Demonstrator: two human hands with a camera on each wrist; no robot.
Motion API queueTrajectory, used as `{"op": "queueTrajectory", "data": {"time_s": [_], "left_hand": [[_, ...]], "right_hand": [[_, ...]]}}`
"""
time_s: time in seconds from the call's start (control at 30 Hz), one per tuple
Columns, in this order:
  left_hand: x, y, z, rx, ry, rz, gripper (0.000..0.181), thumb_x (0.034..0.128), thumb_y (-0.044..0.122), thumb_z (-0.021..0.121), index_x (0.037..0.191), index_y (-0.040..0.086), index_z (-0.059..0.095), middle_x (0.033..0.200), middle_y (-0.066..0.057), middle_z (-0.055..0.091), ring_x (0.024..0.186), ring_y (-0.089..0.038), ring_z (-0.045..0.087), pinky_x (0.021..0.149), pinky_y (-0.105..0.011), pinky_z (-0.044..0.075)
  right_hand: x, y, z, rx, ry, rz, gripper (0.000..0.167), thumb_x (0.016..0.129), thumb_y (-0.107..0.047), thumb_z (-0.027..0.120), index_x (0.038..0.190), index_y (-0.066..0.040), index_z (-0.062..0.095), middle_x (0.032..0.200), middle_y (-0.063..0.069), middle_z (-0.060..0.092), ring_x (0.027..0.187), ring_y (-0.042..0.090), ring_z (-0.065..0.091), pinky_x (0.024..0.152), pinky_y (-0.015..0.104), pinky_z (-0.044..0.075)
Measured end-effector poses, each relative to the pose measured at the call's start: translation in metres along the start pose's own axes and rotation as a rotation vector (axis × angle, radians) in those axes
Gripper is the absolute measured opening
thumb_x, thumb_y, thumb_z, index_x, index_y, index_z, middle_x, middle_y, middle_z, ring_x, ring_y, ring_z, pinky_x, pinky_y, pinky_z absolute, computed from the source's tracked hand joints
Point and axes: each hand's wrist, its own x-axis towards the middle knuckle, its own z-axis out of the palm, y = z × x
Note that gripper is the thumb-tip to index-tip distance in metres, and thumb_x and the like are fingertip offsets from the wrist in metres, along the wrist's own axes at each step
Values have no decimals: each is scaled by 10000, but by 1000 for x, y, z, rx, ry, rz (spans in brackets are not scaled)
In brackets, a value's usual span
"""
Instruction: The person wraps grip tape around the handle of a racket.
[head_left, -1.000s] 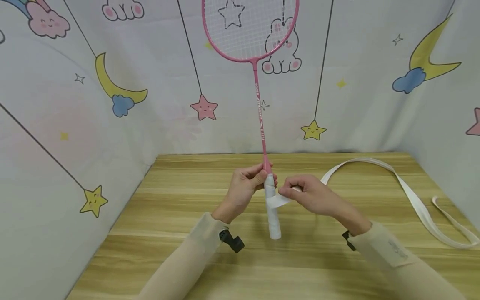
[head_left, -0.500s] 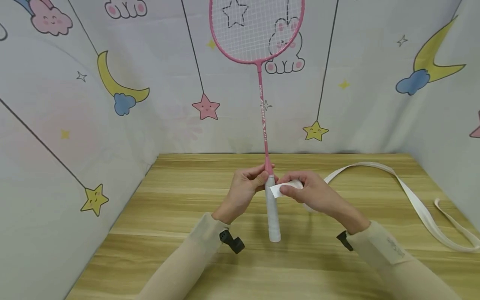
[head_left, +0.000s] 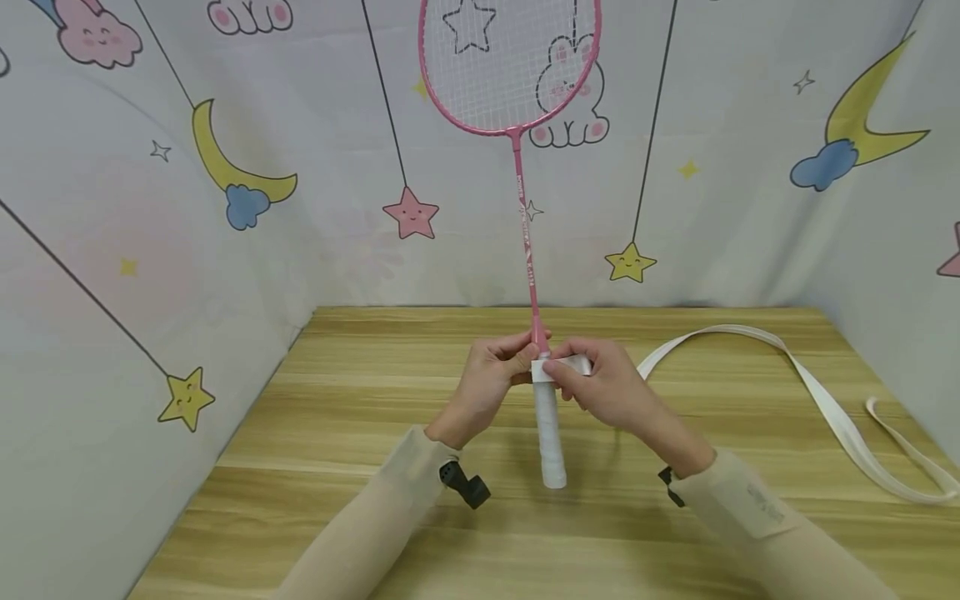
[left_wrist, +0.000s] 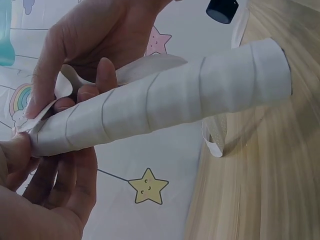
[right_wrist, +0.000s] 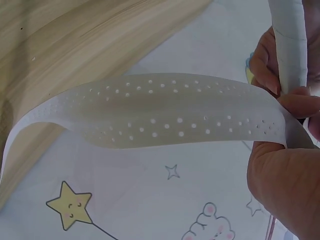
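A pink badminton racket [head_left: 523, 237] stands upright, head up, its handle [head_left: 550, 437] wrapped in white with spiral seams showing in the left wrist view. My left hand [head_left: 483, 382] grips it where the pink cone meets the handle. With thumb and fingers, my right hand [head_left: 611, 387] pinches a white grip tape [right_wrist: 175, 112] against the top of the handle. The tape's end [head_left: 538, 372] lies across the handle there. Two bands of small holes run along the tape in the right wrist view. Some of my left fingers are hidden behind the handle.
A long white strip [head_left: 832, 408] curves from behind my right hand over the wooden table [head_left: 337, 500] to its right edge. A patterned curtain [head_left: 322, 167] hangs behind the table, with the racket's head in front of it.
The tape was at mid-handle, then came off with its end free. Now my right hand has brought that end up and left, onto the handle's top. My left hand keeps its hold.
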Motion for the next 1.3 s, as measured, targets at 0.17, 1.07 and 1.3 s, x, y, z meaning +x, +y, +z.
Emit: {"op": "queueTrajectory", "data": {"time_s": [0.17, 1.07, 1.3], "left_hand": [[-2, 3, -1, -12, -21, -35, 359, 1131, 86, 566, 1443, -61, 664, 1406, -260, 721, 998, -36, 738, 870, -262, 636], [-8, 6, -6, 176, -155, -19, 469, 1052, -15, 668, 1518, 8, 621, 1407, -263, 715, 1153, -116, 693, 1032, -342, 605], [-11, 6, -5, 191, -157, -8, 474, 1047, -15, 672, 1517, 20, 626, 1454, -226, 704, 1350, -248, 662, 1090, -402, 588]], "right_hand": [[-2, 0, 4, -68, 51, -19, 160, 1062, -146, 702, 1033, 12, 711, 747, 109, 689, 544, 112, 525, 478, 256, 441], [-4, 6, -4, -117, -38, -155, 70, 1049, -44, 704, 1005, 9, 693, 824, 128, 726, 672, 114, 674, 617, 284, 610], [-7, 5, -3, -157, 9, -134, 68, 1030, -70, 739, 976, -35, 718, 845, 115, 742, 721, 142, 657, 622, 254, 562]]}}
